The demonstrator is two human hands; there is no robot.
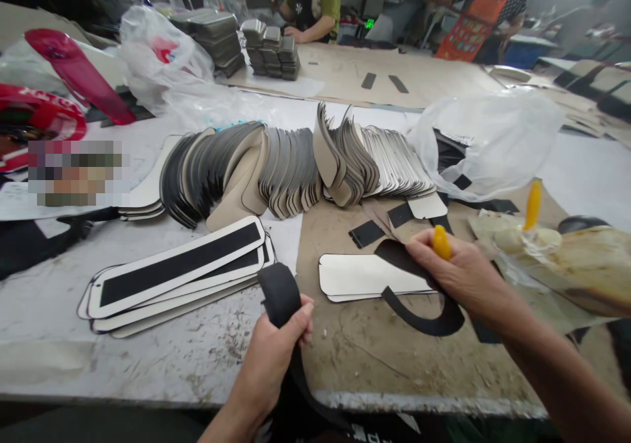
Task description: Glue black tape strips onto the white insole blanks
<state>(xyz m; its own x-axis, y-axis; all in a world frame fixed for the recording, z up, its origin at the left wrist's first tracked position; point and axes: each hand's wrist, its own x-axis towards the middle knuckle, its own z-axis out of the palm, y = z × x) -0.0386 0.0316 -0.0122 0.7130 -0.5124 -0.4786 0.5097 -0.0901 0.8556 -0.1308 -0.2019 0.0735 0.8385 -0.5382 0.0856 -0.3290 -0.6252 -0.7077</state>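
Left grip (277,338) on black strip (280,292), right grip (458,269) on yellow handle (442,242)

Lettering on red item (69,116), black cloth (340,432): unreadable; green sign (369,23): too small.

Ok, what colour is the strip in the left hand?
The strip is black, clearest in the head view.

Table: white-covered worktop (197,371), scuffed, brown paper (355,364) over its centre-right
Lower left: white rounded strips with black centres (182,269)
Centre: fanned row of grey and beige curved pieces (290,163)
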